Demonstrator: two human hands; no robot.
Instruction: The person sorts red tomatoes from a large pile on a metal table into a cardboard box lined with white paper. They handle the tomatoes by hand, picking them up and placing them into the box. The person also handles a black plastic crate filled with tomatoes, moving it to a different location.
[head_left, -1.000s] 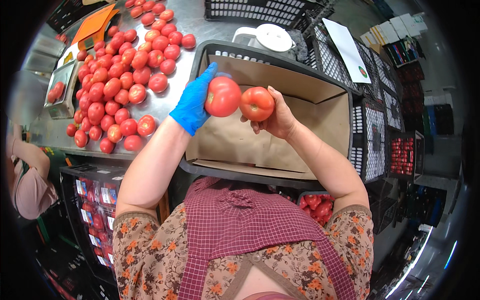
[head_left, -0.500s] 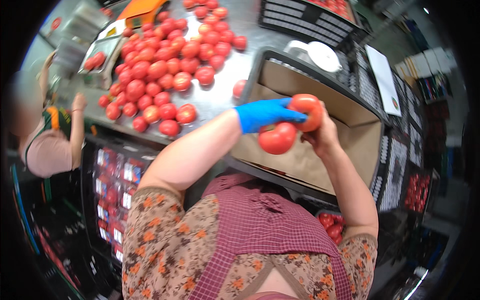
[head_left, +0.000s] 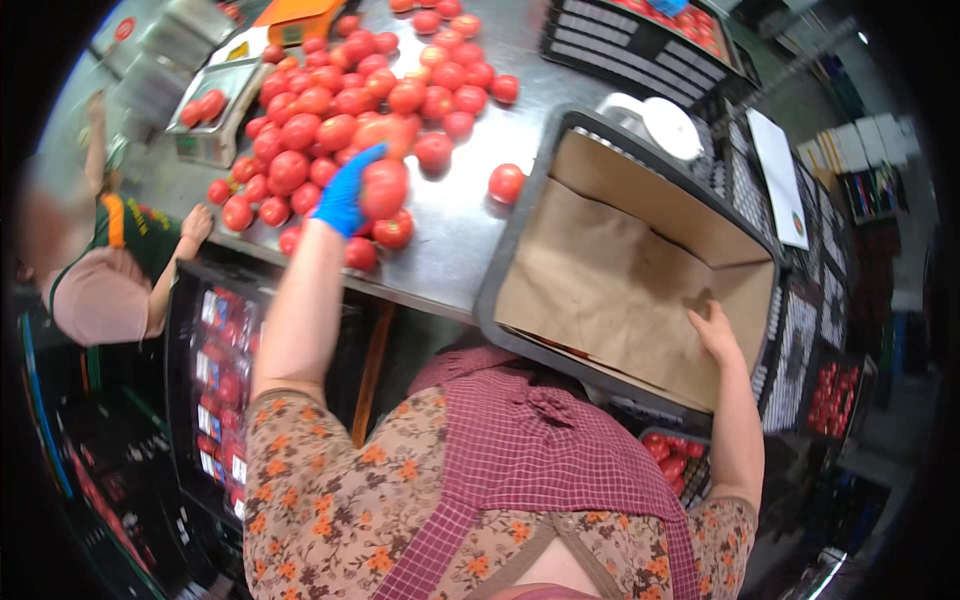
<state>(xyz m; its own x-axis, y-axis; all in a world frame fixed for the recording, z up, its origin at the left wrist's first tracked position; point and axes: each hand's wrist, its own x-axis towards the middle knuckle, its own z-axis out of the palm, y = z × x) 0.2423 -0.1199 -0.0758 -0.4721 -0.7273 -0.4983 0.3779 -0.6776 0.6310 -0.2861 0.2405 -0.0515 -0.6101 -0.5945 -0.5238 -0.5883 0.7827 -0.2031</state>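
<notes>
My left hand [head_left: 342, 197], in a blue glove, is over the near side of a heap of tomatoes [head_left: 337, 132] on the metal table. It holds a large red tomato [head_left: 384, 190]. Just past its fingertips is a motion-smeared orange-red tomato [head_left: 388, 132]; whether the fingers touch it I cannot tell. My bare right hand [head_left: 714, 333] reaches inside the right part of a black crate [head_left: 490, 290] lined with brown paper [head_left: 610, 270]. Its fingers are apart and it holds nothing. One tomato [head_left: 506, 183] sits alone beside the crate.
A scale [head_left: 208, 140] bearing tomatoes stands at the far left, near a co-worker [head_left: 110, 270]. Another black crate [head_left: 625, 50] with tomatoes is at the back. Packed trays [head_left: 225, 380] lie at lower left. A white round lid-like object [head_left: 672, 128] sits behind the paper-lined crate.
My left hand has swung left from over the crate to the heap with a tomato. My right hand has let go of its tomato and lowered into the crate's right side.
</notes>
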